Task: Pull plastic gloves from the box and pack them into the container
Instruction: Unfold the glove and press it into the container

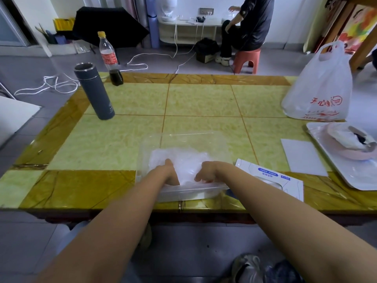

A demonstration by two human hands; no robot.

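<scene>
Grey flask (94, 92) left | white bag (320, 92) right | box (271, 180) beside container (145, 152) of gloves (183, 160)

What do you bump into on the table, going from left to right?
In order: flask → container → glove box → tray.

White plastic bag (320, 92): red Chinese print, perhaps "开心". Glove box (271, 178): blue label, characters illegible.
</scene>
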